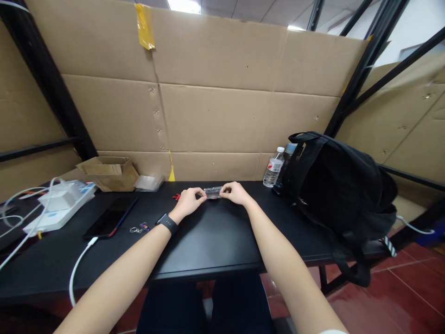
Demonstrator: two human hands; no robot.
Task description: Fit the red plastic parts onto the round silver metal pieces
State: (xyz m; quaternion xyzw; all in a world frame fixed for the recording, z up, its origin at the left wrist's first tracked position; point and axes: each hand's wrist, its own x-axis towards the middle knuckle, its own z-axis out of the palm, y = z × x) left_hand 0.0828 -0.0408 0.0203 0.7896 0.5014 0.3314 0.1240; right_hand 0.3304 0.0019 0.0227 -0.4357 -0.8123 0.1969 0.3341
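Fig.: left hand [189,202] & right hand [235,193], fingers pinched shut on ends of small clear bag [212,192] above desk [215,241]; grip both ends evenly, w/ steady tension.

We are seeing a black desk [215,241] carrying a phone [110,217], power strip [57,208], cardboard box [109,172], water bottle [273,168], black backpack [342,185], keyring [139,228].

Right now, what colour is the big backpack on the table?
The large fabric backpack is black, seen best in the head view.
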